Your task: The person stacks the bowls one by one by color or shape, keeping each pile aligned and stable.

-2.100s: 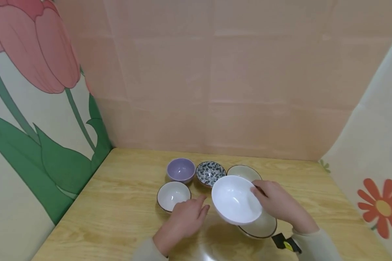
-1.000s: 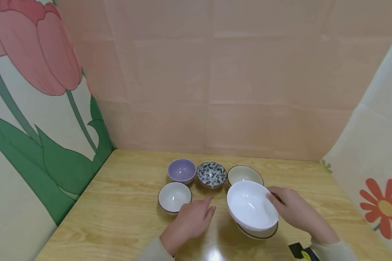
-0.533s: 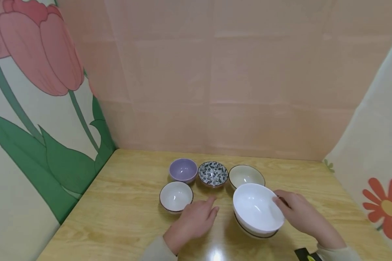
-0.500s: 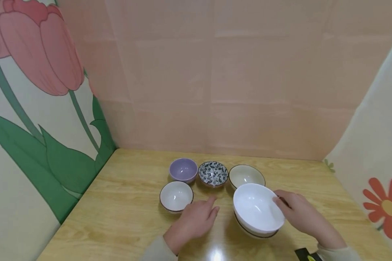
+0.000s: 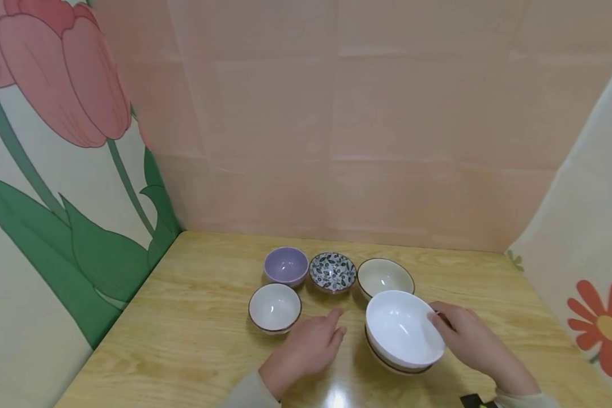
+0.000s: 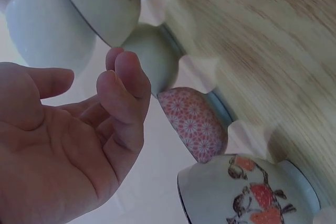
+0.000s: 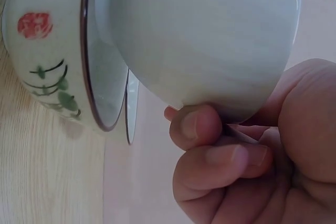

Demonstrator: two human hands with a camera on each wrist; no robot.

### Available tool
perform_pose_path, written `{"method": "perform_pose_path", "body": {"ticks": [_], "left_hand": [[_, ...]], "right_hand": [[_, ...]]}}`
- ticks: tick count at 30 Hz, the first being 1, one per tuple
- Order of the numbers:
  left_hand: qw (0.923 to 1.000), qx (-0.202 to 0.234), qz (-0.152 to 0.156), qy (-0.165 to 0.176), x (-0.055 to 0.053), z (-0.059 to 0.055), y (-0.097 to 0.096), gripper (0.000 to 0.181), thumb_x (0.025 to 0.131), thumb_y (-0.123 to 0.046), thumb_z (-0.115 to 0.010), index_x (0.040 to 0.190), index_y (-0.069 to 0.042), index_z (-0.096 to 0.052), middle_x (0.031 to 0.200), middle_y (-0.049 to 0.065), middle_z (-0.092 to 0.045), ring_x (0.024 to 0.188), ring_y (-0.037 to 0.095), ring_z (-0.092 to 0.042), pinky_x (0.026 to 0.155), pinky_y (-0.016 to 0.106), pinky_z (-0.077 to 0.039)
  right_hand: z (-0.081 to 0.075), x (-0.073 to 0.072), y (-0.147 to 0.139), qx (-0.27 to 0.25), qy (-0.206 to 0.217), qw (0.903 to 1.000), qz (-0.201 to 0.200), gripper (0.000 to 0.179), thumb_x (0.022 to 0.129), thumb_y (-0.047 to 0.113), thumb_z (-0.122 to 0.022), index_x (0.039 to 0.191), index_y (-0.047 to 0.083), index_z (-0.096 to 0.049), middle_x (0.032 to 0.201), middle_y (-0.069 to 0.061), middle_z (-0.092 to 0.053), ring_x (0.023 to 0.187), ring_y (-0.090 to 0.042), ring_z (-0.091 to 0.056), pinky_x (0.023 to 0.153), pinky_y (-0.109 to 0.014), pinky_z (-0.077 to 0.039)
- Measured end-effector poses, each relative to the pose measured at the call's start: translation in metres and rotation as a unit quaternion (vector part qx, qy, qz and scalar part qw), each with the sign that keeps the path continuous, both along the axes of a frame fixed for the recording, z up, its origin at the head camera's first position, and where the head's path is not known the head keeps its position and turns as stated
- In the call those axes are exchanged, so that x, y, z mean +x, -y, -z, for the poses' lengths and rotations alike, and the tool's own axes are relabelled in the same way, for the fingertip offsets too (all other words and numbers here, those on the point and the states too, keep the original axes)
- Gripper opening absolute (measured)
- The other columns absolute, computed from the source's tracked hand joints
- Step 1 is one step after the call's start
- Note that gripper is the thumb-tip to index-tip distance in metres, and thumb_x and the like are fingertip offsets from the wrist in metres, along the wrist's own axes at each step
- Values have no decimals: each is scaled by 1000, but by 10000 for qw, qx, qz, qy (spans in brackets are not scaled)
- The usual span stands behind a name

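Observation:
A plain white bowl [image 5: 404, 328] is pinched at its right rim by my right hand [image 5: 469, 334], thumb inside and fingers beneath. It tilts slightly over a cream bowl with a dark rim [image 5: 398, 368], which it mostly covers in the head view. The right wrist view shows that lower bowl [image 7: 50, 66] with a red mark and green leaves outside, the white bowl's base partly inside its mouth. My left hand [image 5: 308, 345] holds nothing, fingers loosely bent, between the white bowl and a small brown-rimmed bowl [image 5: 275, 307].
Behind stand a purple bowl [image 5: 286, 266], a leaf-patterned bowl [image 5: 332, 272] and a cream bowl [image 5: 385, 276] in a row on the wooden table [image 5: 183, 317]. A black object [image 5: 472, 401] lies by the right sleeve. A pink backdrop [image 5: 306, 124] rises behind the table.
My right hand has carried the white bowl rightward and down, from above the middle to over the front cream bowl. My left hand has shifted slightly right, still holding nothing.

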State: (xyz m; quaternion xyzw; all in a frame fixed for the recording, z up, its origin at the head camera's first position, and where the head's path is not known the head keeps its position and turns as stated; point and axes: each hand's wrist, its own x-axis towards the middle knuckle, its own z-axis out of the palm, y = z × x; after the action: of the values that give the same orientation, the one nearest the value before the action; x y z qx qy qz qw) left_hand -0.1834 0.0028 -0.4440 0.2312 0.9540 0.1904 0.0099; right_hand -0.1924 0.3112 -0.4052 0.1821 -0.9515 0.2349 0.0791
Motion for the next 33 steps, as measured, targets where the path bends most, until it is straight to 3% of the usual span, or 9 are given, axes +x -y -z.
{"method": "perform_pose_path", "body": {"ticks": [9, 15, 23, 33], "left_hand": [[9997, 99, 84, 224, -3, 6, -7, 49, 108, -39, -36, 149, -13, -44, 127, 7, -68, 113, 22, -66, 94, 41, -54], [9993, 175, 219, 242, -6, 9, -11, 47, 108, -36, -37, 148, -12, -44, 128, 7, -67, 114, 22, -66, 94, 39, -54], [9986, 238, 390, 282, -6, 8, -15, 48, 108, -34, -39, 149, -10, -43, 129, 8, -67, 113, 21, -66, 95, 37, -54], [9990, -22, 391, 219, -5, 12, -23, 47, 108, -36, -38, 149, -13, -44, 128, 4, -68, 112, 19, -67, 90, 38, -56]], "right_hand": [[2, 1, -3, -7, 296, 9995, 76, 17, 101, 13, -58, 111, 5, -69, 94, 1, -70, 79, -6, -58, 65, -29, -49], [5, 1, -4, 52, 44, 9999, 98, 14, 100, 11, -59, 108, 7, -70, 90, 3, -69, 78, -6, -57, 66, -31, -50], [9, 1, -6, -35, 180, 9998, 98, 15, 99, 11, -60, 108, 5, -70, 93, 2, -69, 79, -5, -57, 66, -29, -50], [16, 3, -7, 33, 298, 9993, 207, 18, 99, 11, -61, 110, 1, -70, 98, -4, -72, 86, -15, -63, 71, -35, -54]]}}
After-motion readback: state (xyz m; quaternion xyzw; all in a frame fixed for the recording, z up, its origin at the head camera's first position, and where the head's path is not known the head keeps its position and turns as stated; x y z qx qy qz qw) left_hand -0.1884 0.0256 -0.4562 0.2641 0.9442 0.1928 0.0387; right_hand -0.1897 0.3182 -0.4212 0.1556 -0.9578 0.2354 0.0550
